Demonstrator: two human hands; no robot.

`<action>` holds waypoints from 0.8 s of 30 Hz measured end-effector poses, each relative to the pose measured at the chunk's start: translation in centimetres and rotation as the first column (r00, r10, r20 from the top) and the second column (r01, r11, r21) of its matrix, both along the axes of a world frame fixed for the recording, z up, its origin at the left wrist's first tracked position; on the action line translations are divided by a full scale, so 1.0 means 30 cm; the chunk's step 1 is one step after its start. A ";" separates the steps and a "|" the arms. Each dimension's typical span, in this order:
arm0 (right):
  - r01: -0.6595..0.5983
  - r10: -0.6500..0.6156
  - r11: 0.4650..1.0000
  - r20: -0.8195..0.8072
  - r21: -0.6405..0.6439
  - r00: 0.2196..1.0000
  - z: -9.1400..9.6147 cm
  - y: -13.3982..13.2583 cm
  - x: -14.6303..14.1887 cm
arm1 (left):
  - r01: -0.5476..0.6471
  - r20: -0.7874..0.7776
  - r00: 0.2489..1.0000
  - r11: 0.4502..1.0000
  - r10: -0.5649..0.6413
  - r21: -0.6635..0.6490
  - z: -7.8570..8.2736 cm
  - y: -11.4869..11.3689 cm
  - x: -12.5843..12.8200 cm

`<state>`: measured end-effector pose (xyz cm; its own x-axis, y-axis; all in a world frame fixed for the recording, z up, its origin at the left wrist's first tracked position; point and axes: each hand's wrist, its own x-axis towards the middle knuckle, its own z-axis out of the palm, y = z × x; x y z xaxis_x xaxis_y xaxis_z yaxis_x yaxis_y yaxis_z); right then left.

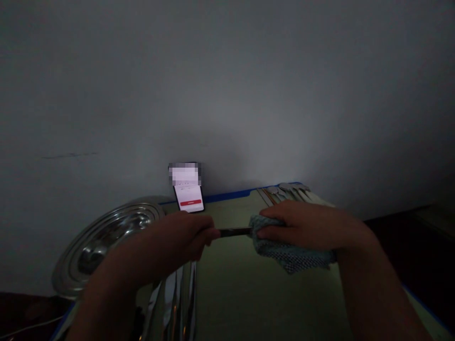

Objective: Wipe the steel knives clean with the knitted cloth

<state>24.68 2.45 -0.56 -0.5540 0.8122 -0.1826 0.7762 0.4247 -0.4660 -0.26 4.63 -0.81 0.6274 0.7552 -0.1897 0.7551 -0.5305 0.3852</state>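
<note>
My left hand [192, 237] is closed around one end of a thin dark utensil [234, 231], held level above the table. My right hand [302, 222] grips a blue-grey checked cloth [295, 255] that is wrapped round the utensil's other end, so that end is hidden. Both hands hover over the pale green table [241, 293]. The room is dim and the kind of utensil is hard to make out.
A large shiny steel plate [103, 241] leans at the left, with steel ware [177, 303] below my left arm. A lit phone [188, 189] stands against the grey wall. Several spoons and sticks [287, 192] lie at the table's far right.
</note>
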 end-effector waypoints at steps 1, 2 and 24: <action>-0.014 0.014 1.000 0.012 0.009 1.000 -0.001 -0.001 -0.013 | -0.005 -0.009 1.000 1.000 0.005 -0.012 -0.001 -0.003 0.010; -0.037 0.037 0.999 0.017 0.011 0.999 -0.003 -0.002 -0.028 | -0.002 -0.013 1.000 1.000 0.002 -0.029 -0.002 -0.008 0.020; -0.107 0.105 0.994 -0.044 -0.032 0.993 -0.025 0.009 -0.099 | 0.109 -0.090 0.989 0.992 -0.114 -0.062 0.005 -0.025 0.069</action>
<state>21.72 2.72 -1.32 -0.6445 0.7421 -0.1841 0.7071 0.4869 -0.5128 1.81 3.87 -0.66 0.6846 0.6678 -0.2921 0.7265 -0.5929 0.3474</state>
